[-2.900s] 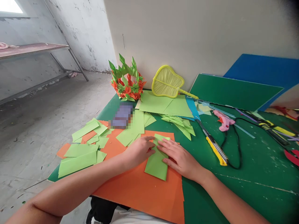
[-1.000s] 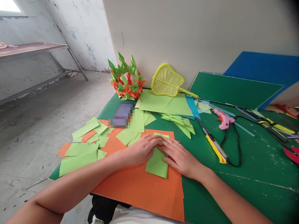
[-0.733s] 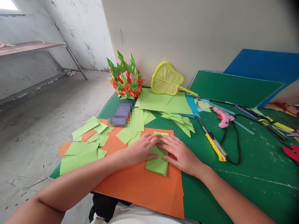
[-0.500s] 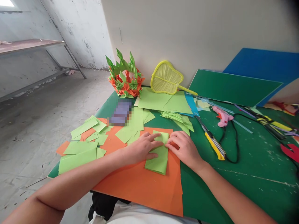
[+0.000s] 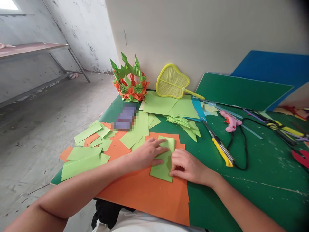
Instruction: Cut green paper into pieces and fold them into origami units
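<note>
A folded piece of light green paper (image 5: 162,170) lies on an orange paper sheet (image 5: 145,199). Across its upper left part my left hand (image 5: 151,153) rests flat, fingers spread, pressing it down. My right hand (image 5: 185,166) is at the paper's right folded edge, with curled fingers and thumb closed along the lower part of that edge. Loose green paper pieces (image 5: 82,166) lie to the left, some over orange paper. Beyond my hands is a pile of folded green pieces (image 5: 181,121).
A green and orange folded-paper crown (image 5: 131,85) and a yellow fan (image 5: 172,82) stand at the back. To the right lie a yellow utility knife (image 5: 223,151), a pink glue gun (image 5: 231,121) with its cord, and red-handled scissors (image 5: 301,158). A blurred purple object (image 5: 125,117) lies left of centre.
My right hand has slid down along the right edge of the folded green paper, toward me. My left hand has stayed in place on the paper.
</note>
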Demonstrator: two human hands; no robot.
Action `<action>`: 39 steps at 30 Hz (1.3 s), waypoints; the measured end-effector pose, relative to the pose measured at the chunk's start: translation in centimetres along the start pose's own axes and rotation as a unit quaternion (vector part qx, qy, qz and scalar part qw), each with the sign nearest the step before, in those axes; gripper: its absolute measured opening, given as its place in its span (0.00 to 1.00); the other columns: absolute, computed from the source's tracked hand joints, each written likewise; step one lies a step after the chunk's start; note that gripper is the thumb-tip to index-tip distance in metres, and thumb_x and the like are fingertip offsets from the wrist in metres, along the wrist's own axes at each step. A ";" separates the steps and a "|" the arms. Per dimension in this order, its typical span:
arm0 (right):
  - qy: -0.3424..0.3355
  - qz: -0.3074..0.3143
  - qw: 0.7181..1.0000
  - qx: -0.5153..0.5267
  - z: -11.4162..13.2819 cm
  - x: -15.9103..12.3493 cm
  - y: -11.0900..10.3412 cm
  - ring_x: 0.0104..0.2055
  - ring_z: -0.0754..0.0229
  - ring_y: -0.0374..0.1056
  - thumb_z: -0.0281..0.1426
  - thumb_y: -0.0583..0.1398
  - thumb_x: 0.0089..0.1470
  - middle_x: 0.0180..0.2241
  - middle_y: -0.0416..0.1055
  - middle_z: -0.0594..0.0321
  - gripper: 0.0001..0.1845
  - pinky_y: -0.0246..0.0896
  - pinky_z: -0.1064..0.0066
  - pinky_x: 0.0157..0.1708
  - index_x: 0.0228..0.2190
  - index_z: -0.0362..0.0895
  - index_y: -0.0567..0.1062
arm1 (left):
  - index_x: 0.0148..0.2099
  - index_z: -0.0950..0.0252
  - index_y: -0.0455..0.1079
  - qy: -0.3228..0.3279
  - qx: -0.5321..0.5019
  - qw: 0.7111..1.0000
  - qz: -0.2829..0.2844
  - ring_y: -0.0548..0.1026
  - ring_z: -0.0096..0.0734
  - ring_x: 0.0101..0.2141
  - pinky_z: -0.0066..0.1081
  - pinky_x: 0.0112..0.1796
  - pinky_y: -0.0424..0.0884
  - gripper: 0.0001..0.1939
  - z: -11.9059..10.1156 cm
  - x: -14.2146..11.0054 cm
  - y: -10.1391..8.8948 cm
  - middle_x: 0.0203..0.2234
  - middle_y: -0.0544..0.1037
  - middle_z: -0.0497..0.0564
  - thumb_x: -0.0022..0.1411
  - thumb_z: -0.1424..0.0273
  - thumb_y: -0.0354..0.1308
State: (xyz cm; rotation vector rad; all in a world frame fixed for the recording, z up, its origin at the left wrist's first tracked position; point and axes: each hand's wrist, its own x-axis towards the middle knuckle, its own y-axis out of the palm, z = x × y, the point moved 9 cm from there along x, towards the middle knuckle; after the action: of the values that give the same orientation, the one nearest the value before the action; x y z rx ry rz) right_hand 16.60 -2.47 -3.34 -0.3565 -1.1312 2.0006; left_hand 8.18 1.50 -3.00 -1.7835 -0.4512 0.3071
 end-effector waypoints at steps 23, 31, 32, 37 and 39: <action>0.173 -0.225 0.944 -0.168 -5.5 0.0 -4.3 0.23 0.61 0.59 0.33 0.54 0.61 0.19 0.62 0.67 0.14 0.47 0.70 0.25 0.23 0.46 0.61 | 0.60 0.60 0.65 -0.007 0.017 1.000 0.016 0.67 0.44 0.46 0.42 0.49 0.67 0.25 -0.3 0.3 -0.1 0.62 0.59 0.58 0.63 0.60 0.58; 0.046 0.003 0.999 -0.021 -1.3 0.1 -0.7 0.27 0.63 0.60 0.38 0.61 0.57 0.22 0.63 0.69 0.15 0.51 0.71 0.30 0.24 0.45 0.65 | 0.59 0.60 0.66 -0.014 0.001 1.000 0.020 0.67 0.44 0.47 0.43 0.51 0.65 0.25 -0.1 0.2 0.0 0.62 0.60 0.57 0.62 0.60 0.59; 0.032 0.035 0.999 -0.007 -0.5 0.0 0.0 0.28 0.63 0.61 0.41 0.64 0.54 0.23 0.64 0.69 0.17 0.51 0.71 0.31 0.24 0.45 0.65 | 0.59 0.60 0.66 -0.017 -0.006 1.000 0.018 0.67 0.44 0.47 0.43 0.51 0.65 0.25 0.0 0.2 0.0 0.62 0.60 0.57 0.61 0.59 0.59; -0.004 0.076 0.997 0.015 1.3 -0.1 1.2 0.29 0.63 0.60 0.46 0.68 0.45 0.24 0.64 0.70 0.21 0.52 0.70 0.33 0.24 0.45 0.66 | 0.58 0.60 0.67 -0.028 -0.040 0.999 0.007 0.66 0.44 0.49 0.42 0.51 0.65 0.26 0.3 0.1 -0.1 0.62 0.59 0.55 0.58 0.60 0.63; 0.004 0.055 0.998 0.032 0.9 0.0 0.7 0.28 0.63 0.60 0.46 0.67 0.46 0.24 0.64 0.69 0.20 0.53 0.70 0.32 0.25 0.45 0.68 | 0.58 0.61 0.67 -0.033 -0.055 0.998 0.010 0.66 0.44 0.50 0.41 0.52 0.65 0.26 0.5 0.1 0.0 0.63 0.59 0.55 0.58 0.61 0.64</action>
State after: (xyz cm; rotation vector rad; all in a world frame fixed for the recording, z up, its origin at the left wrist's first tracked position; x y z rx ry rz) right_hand 15.76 -3.24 -3.41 -0.4002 -1.0616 2.1233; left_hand 8.02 1.92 -3.08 -1.8909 -0.5068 0.3619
